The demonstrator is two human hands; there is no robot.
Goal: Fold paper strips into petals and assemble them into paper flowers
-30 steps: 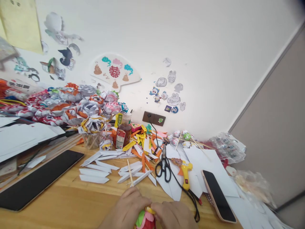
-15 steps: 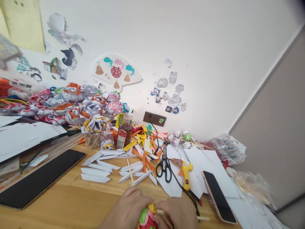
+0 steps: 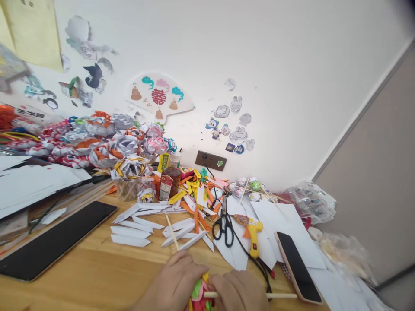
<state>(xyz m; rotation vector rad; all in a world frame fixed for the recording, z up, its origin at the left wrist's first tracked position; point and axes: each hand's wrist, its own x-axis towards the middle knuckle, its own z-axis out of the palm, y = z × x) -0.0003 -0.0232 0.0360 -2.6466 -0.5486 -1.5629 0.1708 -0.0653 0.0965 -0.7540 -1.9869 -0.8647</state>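
Observation:
A many-coloured folded-paper flower (image 3: 197, 294), red, pink, green and yellow, shows at the bottom edge between my two hands, its lower part cut off by the frame. My left hand (image 3: 177, 278) is closed around its left side, and a thin wooden stick (image 3: 172, 232) juts up from behind those fingers. A second wooden stick (image 3: 281, 296) lies crosswise under my right hand (image 3: 242, 290), which is closed on it. Its left end rests against the paper petals, where my right fingertips also touch. White folded paper strips (image 3: 131, 235) lie just beyond my left hand.
Black-handled scissors (image 3: 223, 229) and a yellow glue gun (image 3: 255, 239) with its cord lie beyond my right hand. A phone (image 3: 298, 265) is at right, a black tablet (image 3: 58, 239) at left. Behind stand a bottle (image 3: 169, 183) and heaped paper flowers (image 3: 125, 144).
The crosswise stick has shifted right, with its left end now showing over the petals. My right fingers have curled over it. The upright stick leans further left.

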